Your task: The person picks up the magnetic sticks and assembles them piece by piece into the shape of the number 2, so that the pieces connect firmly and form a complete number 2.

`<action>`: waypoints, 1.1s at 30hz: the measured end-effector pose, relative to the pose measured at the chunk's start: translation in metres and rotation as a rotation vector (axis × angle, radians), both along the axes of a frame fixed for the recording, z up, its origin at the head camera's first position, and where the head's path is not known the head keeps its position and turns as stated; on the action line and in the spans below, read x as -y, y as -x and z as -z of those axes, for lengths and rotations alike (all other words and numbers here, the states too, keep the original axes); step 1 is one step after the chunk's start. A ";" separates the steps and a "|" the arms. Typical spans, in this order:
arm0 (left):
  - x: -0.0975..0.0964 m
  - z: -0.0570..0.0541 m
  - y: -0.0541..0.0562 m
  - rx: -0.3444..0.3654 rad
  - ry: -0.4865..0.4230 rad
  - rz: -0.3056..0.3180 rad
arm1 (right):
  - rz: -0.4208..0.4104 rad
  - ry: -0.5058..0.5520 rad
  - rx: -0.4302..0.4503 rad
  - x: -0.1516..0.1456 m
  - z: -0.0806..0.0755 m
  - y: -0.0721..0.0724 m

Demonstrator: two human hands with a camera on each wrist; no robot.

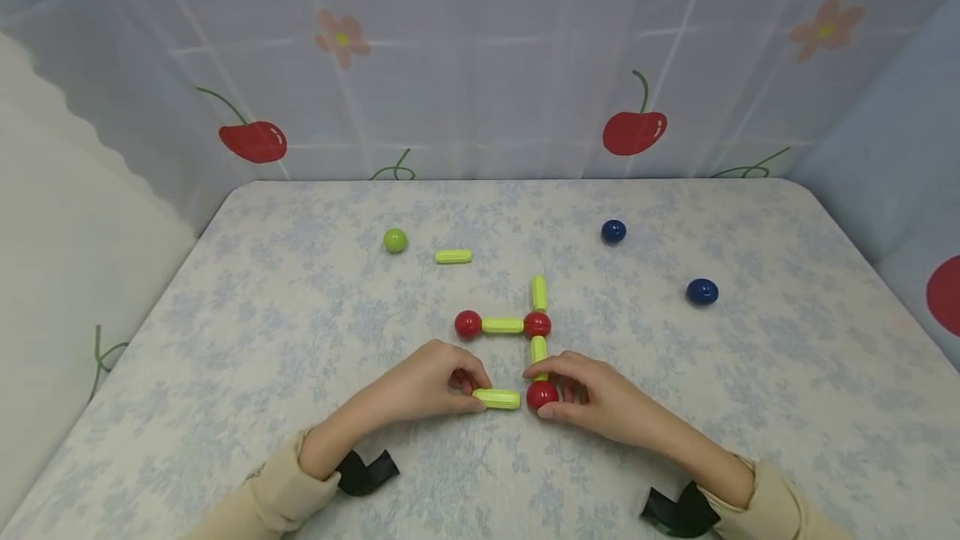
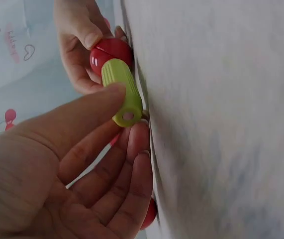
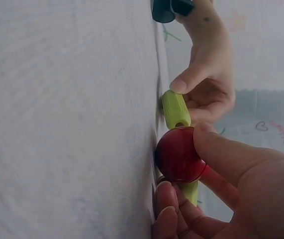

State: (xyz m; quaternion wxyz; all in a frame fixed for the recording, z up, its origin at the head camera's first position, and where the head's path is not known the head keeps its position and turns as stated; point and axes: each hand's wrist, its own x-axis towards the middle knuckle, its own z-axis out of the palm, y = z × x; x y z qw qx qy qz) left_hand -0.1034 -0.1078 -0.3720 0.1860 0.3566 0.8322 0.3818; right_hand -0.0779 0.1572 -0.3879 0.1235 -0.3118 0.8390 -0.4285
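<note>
Between thumb and fingers, my left hand [image 1: 435,383] pinches a yellow-green ribbed rod [image 1: 498,399] by its left end. The rod's free end points at a red ball [image 1: 542,396], with a small gap between them in the head view. My right hand [image 1: 600,397] grips that ball, thumb on its near side and fingers behind it. From the ball a second rod [image 1: 538,352] runs away to another red ball [image 1: 537,324]. That one also joins a rod [image 1: 539,292] pointing to the back and a rod [image 1: 502,325] leading left to a third red ball [image 1: 468,324].
Toward the back left lie a green ball [image 1: 395,241] and a loose yellow-green rod [image 1: 453,257]. Two dark blue balls [image 1: 613,231] rest on the right side of the patterned table [image 1: 300,273]. A cherry-print curtain [image 1: 465,65] hangs behind the far edge.
</note>
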 end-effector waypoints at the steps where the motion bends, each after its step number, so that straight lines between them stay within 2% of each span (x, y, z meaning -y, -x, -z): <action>1: -0.001 0.000 0.000 0.000 -0.007 -0.001 | -0.002 0.003 -0.004 0.000 0.000 0.000; 9: -0.006 0.002 -0.002 0.005 -0.033 -0.026 | 0.009 -0.017 -0.015 0.002 -0.001 -0.003; 13: -0.006 0.002 -0.002 0.002 -0.041 -0.023 | 0.054 -0.056 -0.036 0.008 0.000 -0.007; 19: -0.007 0.001 0.000 -0.004 -0.057 -0.029 | 0.170 -0.080 -0.114 0.017 0.004 -0.013; 26: -0.003 0.000 0.003 0.025 -0.074 -0.029 | 0.204 -0.086 -0.101 0.019 0.003 -0.015; 30: 0.008 -0.003 0.014 -0.008 -0.093 -0.060 | 0.207 -0.090 -0.092 0.019 0.004 -0.015; 33: 0.024 -0.007 0.035 -0.072 -0.122 -0.148 | 0.205 -0.091 -0.083 0.020 0.004 -0.015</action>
